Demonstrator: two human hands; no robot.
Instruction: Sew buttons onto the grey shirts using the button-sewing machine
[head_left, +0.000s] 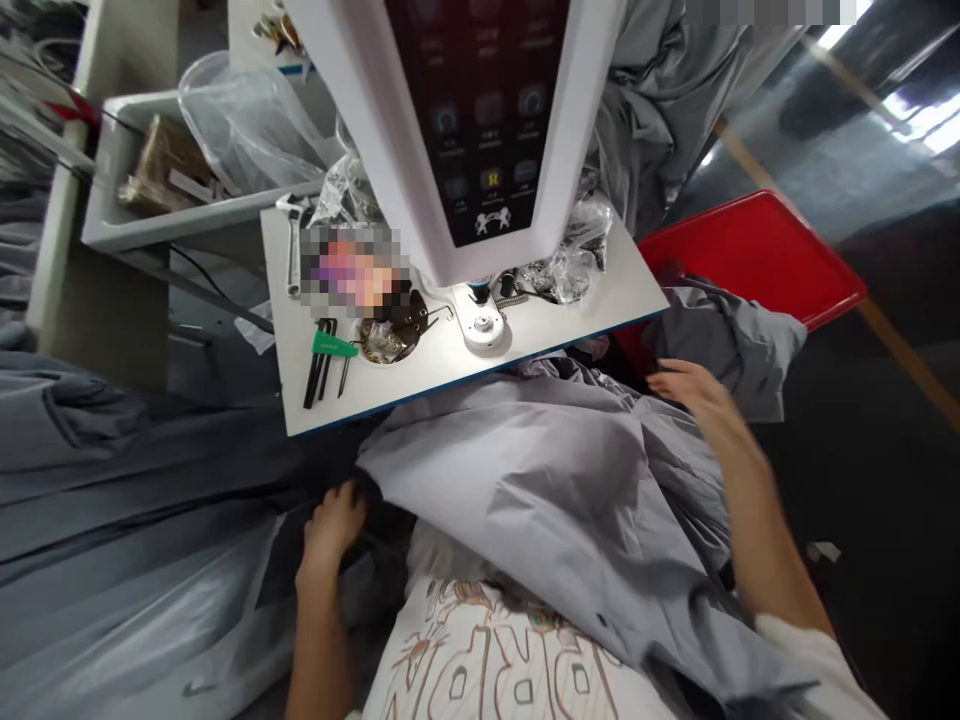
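Grey fabric [525, 470] lies in folds across my lap and up against the front edge of a white work table [420, 385]. My left hand [334, 522] is low on the left, beside the fabric's left corner and over dark cloth. Its fingers are curled, and whatever is in them is hidden. On the other side, my right hand [694, 388] reaches past the table's right corner, close to the fabric. Its fingers stretch leftward, somewhat apart, with nothing visible in them. A white machine head with a dark panel [491, 130] rises over the table.
Hex keys in a green holder [335, 345] and a wrench [293, 245] lie on the table's left side. Clear plastic [574, 260] sits at its right. A red bin [765, 260] with grey cloth stands right. Grey cloth piles [67, 410] line the left.
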